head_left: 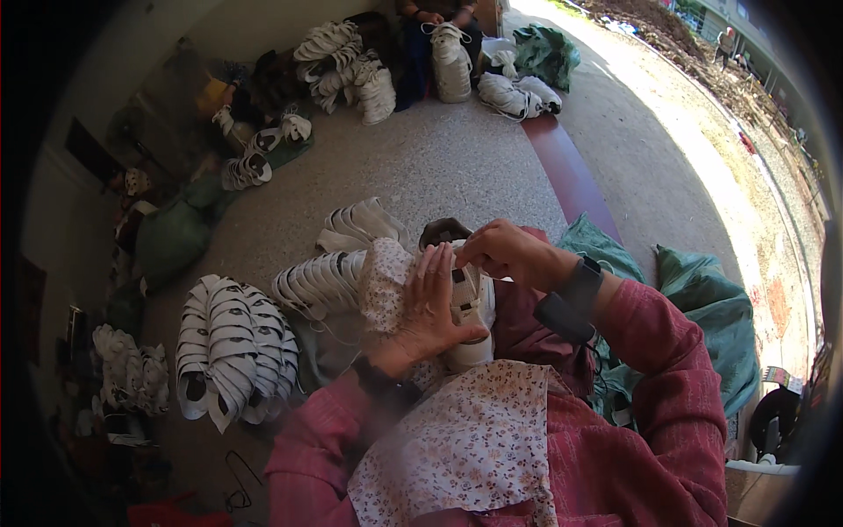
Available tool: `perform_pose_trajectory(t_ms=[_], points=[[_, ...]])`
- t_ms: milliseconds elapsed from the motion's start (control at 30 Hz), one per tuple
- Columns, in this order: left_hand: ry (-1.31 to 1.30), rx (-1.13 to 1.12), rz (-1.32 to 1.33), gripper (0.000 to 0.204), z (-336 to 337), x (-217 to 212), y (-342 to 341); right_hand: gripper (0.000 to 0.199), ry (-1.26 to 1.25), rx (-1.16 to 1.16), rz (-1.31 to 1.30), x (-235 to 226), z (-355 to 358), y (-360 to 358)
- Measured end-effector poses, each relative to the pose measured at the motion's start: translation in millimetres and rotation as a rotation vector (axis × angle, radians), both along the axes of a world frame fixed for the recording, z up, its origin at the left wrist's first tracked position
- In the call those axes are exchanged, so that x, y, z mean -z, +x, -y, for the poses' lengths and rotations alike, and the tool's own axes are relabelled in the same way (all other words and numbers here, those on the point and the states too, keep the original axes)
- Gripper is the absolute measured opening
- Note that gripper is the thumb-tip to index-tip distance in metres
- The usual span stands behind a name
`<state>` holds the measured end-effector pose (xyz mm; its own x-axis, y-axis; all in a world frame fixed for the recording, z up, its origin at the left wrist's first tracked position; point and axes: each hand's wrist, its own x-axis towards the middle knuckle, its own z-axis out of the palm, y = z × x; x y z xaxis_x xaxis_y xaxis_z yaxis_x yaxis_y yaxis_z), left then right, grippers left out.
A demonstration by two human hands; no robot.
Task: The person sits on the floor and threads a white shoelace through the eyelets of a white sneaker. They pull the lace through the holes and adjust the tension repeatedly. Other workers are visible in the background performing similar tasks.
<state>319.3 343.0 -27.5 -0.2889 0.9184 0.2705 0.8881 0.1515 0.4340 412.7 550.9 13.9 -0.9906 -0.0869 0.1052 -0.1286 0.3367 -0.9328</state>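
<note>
A white and beige shoe upper (471, 350) rests over my lap, its toe toward me and its brown-lined collar pointing away. My left hand (428, 303) steadies it, fingers stretched along its left side and the thumb across the front. At the top of the lacing area my right hand (505, 250) is closed in a pinch. Whatever lies between those fingertips is too small to make out. A thin light cord loops beside the upper's right edge. Floral cloth (465, 439) covers my lap and left knee.
Nested white uppers (235, 351) lie to my left, with another row (320, 281) closer to my knee. Green sacks (707, 307) stand at my right. Across the floor, another person (439, 18) handles a stack of uppers (451, 66). A green bundle (180, 228) lies far left.
</note>
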Motion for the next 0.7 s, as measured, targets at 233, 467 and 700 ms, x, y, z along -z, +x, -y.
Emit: perform_pose_trajectory(t_ms=[233,467,700], points=[[0.106,0.025,0.025,0.127,0.6,9.9,-4.9,0.016,-0.206,0.102,0.237,-7.7,-5.0,-9.8],[0.227,-0.049,0.158,0.046,-12.9,2.9,-26.6,0.034,-0.18,0.245,-0.082,-142.4,-5.6,39.7],[0.224,-0.03,-0.201,0.023,-28.9,0.0,-0.1,0.037,-0.86,0.157,-0.268,-214.1,-39.1,66.3]])
